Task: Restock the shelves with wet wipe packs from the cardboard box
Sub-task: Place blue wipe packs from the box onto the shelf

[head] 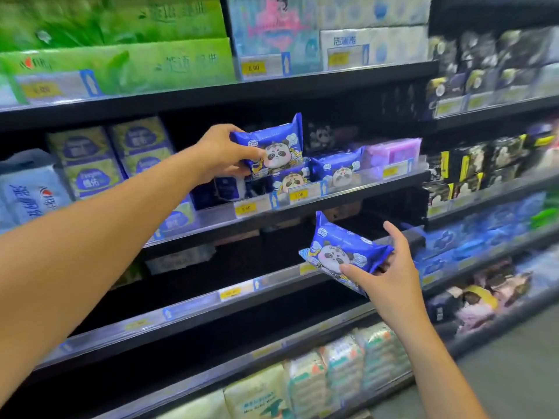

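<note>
Two blue wet wipe packs are in the air, each a soft pillow pouch printed with a cartoon panda face and white clouds. The upper pack [270,148] is pinched at its left end by the left hand [225,152]. Its face is turned outward and its right end is tipped up toward one o'clock, just above the front of the middle shelf [348,198]. On that shelf stand two matching packs: the first shelf pack [290,181] directly beneath it and the second shelf pack [340,170] beside that at three o'clock. The lower pack [341,252] sits at five o'clock from the upper one. It is tilted, and the right hand [390,273] grips its right end in front of the next shelf down [193,306].
</note>
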